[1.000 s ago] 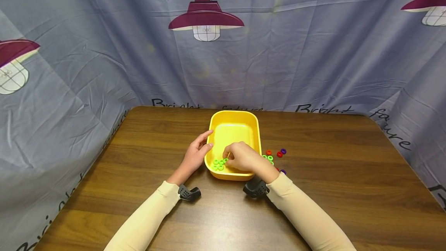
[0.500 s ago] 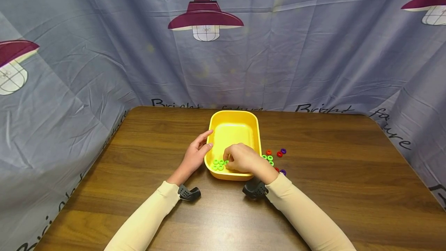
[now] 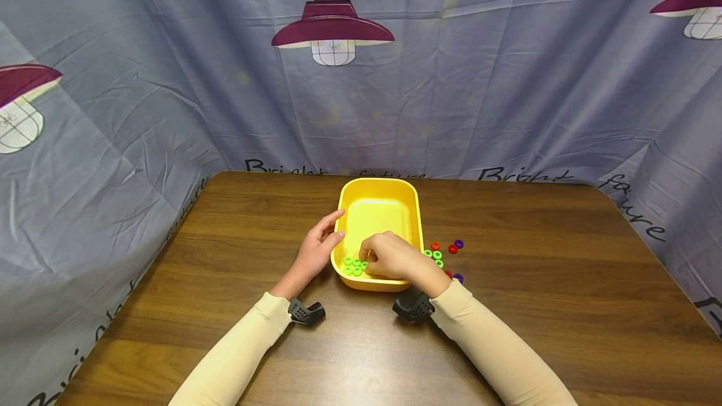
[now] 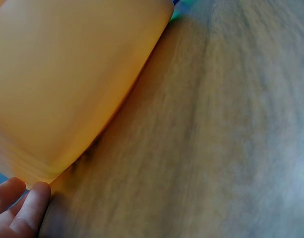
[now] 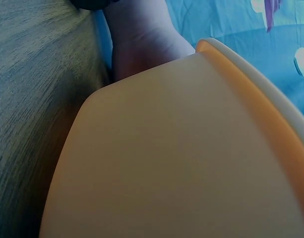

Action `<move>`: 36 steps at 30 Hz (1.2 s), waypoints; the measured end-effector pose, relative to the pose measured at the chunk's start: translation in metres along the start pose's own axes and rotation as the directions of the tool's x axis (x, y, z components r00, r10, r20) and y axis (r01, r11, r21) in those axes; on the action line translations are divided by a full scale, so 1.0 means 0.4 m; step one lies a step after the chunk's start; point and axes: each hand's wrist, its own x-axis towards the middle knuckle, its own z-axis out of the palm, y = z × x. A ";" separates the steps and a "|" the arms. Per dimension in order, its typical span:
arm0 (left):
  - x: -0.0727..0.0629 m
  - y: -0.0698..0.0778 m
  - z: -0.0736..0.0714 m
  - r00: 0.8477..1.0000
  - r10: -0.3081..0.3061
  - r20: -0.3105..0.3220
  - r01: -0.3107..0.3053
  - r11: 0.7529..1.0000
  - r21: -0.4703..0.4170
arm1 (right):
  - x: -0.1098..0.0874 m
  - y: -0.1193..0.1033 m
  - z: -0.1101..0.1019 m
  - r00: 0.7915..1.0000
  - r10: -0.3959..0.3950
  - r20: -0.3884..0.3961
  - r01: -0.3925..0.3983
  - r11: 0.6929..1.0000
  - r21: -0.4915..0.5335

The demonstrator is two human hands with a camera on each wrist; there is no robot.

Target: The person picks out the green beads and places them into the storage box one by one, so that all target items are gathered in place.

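Readable text: "Bright" and "future" in black script along the bottom of the curtain [image 3: 225, 93], partly cut off by the table's back edge. Yellow tray [image 3: 376, 215] sits on the table [image 3: 564, 268], far end near that back edge; table runs wide to either side, more of it in front between the forearms. Left hand [image 3: 316, 249] is at the tray's left side, fingers loosely extended, fingertips touching the wall. Right hand [image 3: 393, 255] reaches in over the near right corner, fingers curled down at a cluster of green rings [image 3: 357, 262] in the tray's near left corner; can't tell if one is pinched. Loose rings [image 3: 437, 255], green, orange, red and purple, lie just right of the tray, right beside the right wrist.
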 end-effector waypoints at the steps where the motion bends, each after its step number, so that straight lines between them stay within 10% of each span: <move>1: 0.000 0.000 0.000 1.000 0.000 0.001 0.000 1.000 0.000 | 0.000 -0.001 0.000 1.000 -0.002 0.002 0.002 1.000 0.000; 21: -0.003 0.004 0.001 1.000 -0.003 -0.003 0.003 1.000 0.005 | -0.004 -0.002 -0.002 0.999 -0.049 -0.003 0.049 0.999 0.004; 36: -0.003 0.007 0.000 1.000 -0.002 0.008 0.002 1.000 0.018 | -0.035 0.022 -0.062 0.977 -0.081 -0.195 0.097 0.992 0.074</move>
